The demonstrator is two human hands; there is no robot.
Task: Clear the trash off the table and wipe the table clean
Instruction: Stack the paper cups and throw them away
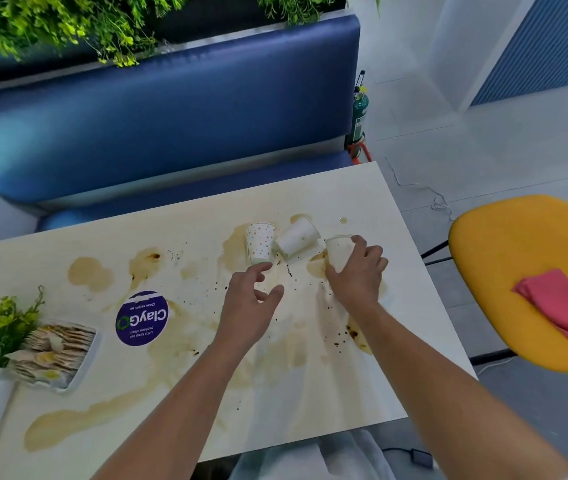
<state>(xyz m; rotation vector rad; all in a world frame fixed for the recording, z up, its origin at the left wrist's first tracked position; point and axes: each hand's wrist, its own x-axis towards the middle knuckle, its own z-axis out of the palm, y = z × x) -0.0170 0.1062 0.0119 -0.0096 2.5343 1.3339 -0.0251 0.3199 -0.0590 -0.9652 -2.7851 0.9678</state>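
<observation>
Right hand (357,271) wrapped around the clear cup (339,252) just right of the white cup (298,239), left hand (251,299) spread and reaching for the dotted cup (260,242) on its left, all likely light, crushable, best gripped mid-wall.

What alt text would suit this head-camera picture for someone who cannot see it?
A person's right hand grips a paper cup on a coffee-stained table while the open left hand reaches toward a dotted cup. A pink cloth lies on a yellow chair.
</observation>
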